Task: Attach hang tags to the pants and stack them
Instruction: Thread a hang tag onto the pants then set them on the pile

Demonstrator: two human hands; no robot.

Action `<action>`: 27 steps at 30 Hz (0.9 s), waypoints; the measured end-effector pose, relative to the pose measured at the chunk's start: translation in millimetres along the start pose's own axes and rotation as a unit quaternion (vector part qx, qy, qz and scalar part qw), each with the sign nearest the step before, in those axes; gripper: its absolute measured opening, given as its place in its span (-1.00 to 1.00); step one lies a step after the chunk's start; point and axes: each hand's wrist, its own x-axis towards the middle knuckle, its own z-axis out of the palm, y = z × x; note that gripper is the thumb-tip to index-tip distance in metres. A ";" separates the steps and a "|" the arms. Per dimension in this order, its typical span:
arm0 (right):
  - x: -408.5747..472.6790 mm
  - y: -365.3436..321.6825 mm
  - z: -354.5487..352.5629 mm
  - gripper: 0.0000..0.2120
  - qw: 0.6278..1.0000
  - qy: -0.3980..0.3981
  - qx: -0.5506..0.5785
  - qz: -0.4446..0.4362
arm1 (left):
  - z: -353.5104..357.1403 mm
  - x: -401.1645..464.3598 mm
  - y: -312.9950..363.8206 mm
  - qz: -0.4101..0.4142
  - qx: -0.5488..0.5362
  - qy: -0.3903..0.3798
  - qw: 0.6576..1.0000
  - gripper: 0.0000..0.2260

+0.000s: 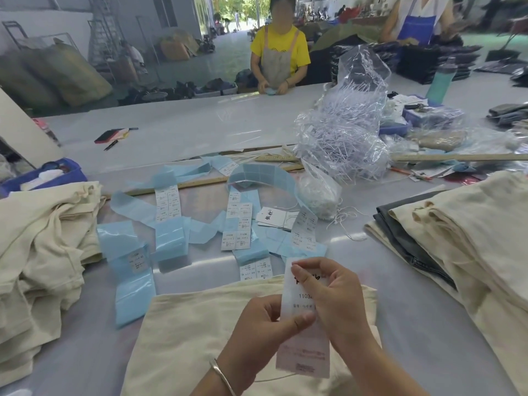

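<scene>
Both forearms come in from 6 o'clock and meet over the middle of the near table edge. The left hand (265,324), with a silver bangle (221,375) on its wrist, has its fingers curled and its thumb laid across the lower middle of a hang tag (297,304), pinching it from the 9 o'clock side. The right hand (331,292) grips the same tag from the 3 o'clock side, thumb pressed on the tag's upper face and fingertips folded over its top edge.

The tag is a long white card held upright and slightly tilted, with black characters near the top, the digits 1103 in the middle, and fine print on its pinkish lower part. A thin white string (274,379) loops out below its bottom edge.

Directly beneath the hands, folded cream pants (185,338) lie flat on the table (177,124). At 9 o'clock sits a loose heap of cream pants (43,252); at 3 o'clock, a stack of folded pants (471,238), mostly cream with one grey pair. At 12 o'clock, blue sticker strips (171,232) with white labels lie scattered, and beyond them a clear plastic bag of fasteners (343,132).
</scene>
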 end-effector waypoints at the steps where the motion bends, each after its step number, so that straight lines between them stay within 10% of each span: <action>1: 2.0 4.2 1.4 -0.90 1.000 -0.002 -0.011 -0.006 | 0.1 3.6 -2.6 -0.014 -0.022 0.004 1.000 -0.82; 8: 42.8 43.6 -13.1 -0.88 0.997 0.023 -0.073 -0.010 | 4.6 31.4 -19.1 -0.071 -0.014 0.138 0.988 -0.82; 14: 142.4 78.6 -74.0 -0.86 0.931 0.133 -0.340 -0.019 | -21.8 62.1 -33.4 -0.105 0.044 0.269 0.956 -0.90; 22: 246.5 103.4 -95.0 -0.61 0.824 0.116 -0.549 0.076 | -32.3 96.8 -48.0 -0.149 0.013 0.297 0.943 -0.79; 27: 268.2 114.8 -93.2 -0.86 0.805 0.084 -0.583 0.070 | -37.8 106.2 -49.1 -0.154 0.012 0.282 0.947 -0.88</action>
